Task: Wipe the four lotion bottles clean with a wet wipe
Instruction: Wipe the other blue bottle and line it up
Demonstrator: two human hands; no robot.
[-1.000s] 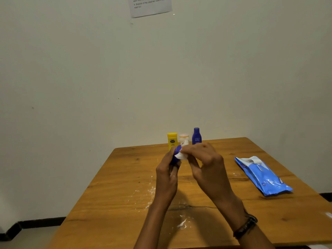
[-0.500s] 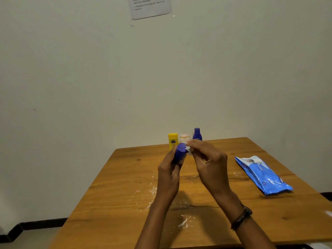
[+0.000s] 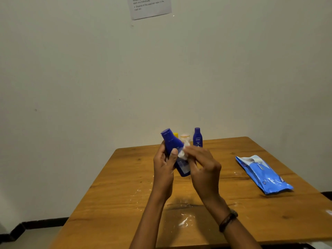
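My left hand (image 3: 164,169) grips a dark blue lotion bottle (image 3: 172,143) above the wooden table (image 3: 116,203), cap tilted up and to the left. My right hand (image 3: 203,168) pinches a crumpled white wet wipe (image 3: 182,153) against the bottle's side. At the table's far edge stand a second blue bottle (image 3: 197,137), a pale bottle with an orange rim (image 3: 185,138) and a yellow bottle (image 3: 175,135), the last mostly hidden behind the held one.
A blue wet-wipe pack (image 3: 263,174) lies on the right side of the table. White smears (image 3: 185,221) mark the tabletop near the front and centre. A printed paper sheet (image 3: 150,6) hangs on the wall behind.
The held bottle has risen and tilted, so more of its body shows. The wipe has moved from the cap down onto the bottle's side.
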